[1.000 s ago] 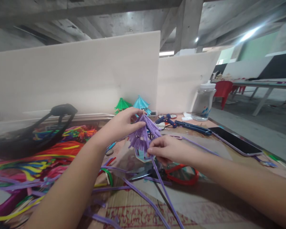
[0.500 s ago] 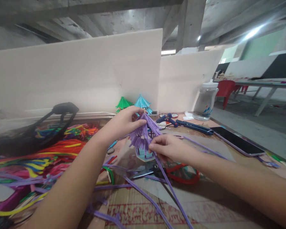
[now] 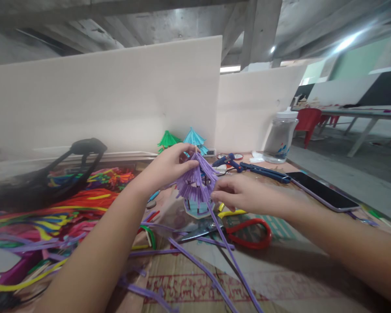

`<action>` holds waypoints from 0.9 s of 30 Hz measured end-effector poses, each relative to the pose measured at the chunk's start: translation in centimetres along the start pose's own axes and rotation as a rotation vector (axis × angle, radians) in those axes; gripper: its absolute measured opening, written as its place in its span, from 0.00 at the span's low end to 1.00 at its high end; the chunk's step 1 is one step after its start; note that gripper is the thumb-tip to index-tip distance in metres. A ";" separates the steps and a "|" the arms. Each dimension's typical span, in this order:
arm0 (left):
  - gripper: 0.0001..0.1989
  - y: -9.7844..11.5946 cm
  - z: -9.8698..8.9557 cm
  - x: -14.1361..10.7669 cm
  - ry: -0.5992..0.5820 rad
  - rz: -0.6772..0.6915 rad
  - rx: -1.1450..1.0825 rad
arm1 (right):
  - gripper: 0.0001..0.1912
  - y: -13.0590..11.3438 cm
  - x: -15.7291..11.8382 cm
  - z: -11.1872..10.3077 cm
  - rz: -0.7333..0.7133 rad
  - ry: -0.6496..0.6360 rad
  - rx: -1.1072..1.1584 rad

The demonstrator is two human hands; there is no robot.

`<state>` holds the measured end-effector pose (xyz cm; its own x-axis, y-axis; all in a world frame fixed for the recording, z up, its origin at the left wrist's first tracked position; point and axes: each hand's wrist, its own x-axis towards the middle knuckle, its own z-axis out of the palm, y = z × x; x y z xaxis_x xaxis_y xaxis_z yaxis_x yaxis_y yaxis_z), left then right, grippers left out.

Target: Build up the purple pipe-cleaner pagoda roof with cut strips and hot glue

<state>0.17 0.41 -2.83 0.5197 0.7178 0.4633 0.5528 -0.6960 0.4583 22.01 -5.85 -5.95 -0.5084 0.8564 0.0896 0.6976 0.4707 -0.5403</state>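
A small model pavilion with a tiered purple pipe-cleaner roof point(image 3: 195, 191) stands on a pale blue base point(image 3: 197, 209). My left hand point(image 3: 179, 163) grips the roof's peak between thumb and fingers. A long purple pipe cleaner point(image 3: 230, 245) runs from the upper roof down to the table's front. My right hand point(image 3: 236, 191) is just right of the roof, beside this strip, its fingers bent and thumb apart from them, seemingly with nothing between. Red-handled scissors point(image 3: 250, 234) lie below, blades pointing left, among loose purple strips point(image 3: 198, 265).
Bundles of coloured pipe cleaners point(image 3: 94, 204) and a black bag point(image 3: 81, 165) are at left. Behind are green point(image 3: 168, 139) and blue point(image 3: 193, 138) roofed models. A glue gun point(image 3: 226, 161), utility knife point(image 3: 265, 172), phone point(image 3: 322, 191) and water bottle point(image 3: 280, 137) stand right.
My right hand has moved slightly up and right, off the purple strip it was pinching. Yellow pieces and the scissors' handle now show beneath it. My left hand keeps its hold.
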 end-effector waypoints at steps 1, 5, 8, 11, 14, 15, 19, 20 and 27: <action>0.16 -0.1 0.0 0.0 -0.001 -0.002 -0.012 | 0.15 0.1 -0.3 -0.5 -0.016 -0.001 -0.056; 0.16 -0.2 0.0 0.0 0.002 -0.012 -0.027 | 0.16 1.9 -1.8 -1.4 -0.038 -0.031 -0.213; 0.17 -0.1 -0.2 -0.1 0.010 -0.011 -0.009 | 0.14 3.9 -2.7 -1.3 0.015 -0.080 -0.292; 0.18 0.0 -0.2 -0.1 0.034 -0.009 -0.011 | 0.17 5.0 -3.1 -1.1 0.028 -0.178 -0.303; 0.17 0.0 0.1 0.0 0.065 -0.002 -0.024 | 0.23 5.4 -2.9 -0.8 -0.052 -0.271 -0.187; 0.16 0.0 0.2 0.1 0.069 -0.002 -0.035 | 0.24 5.5 -2.8 -0.7 -0.093 -0.286 -0.148; 0.13 0.1 0.7 0.4 0.093 0.000 -0.111 | 0.28 5.8 -2.6 0.0 -0.209 -0.289 -0.133; 0.13 0.1 0.8 0.5 0.099 0.001 -0.128 | 0.28 5.9 -2.7 0.2 -0.225 -0.295 -0.152; 0.11 -0.6 0.0 0.5 0.152 -0.006 -0.205 | 0.38 5.3 -3.4 1.1 -0.219 -0.271 -0.304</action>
<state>0.11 1.18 -2.90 0.4044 0.7215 0.5620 0.4032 -0.6922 0.5985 26.88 -6.48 -10.03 -0.7459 0.6625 -0.0693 0.6547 0.7101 -0.2590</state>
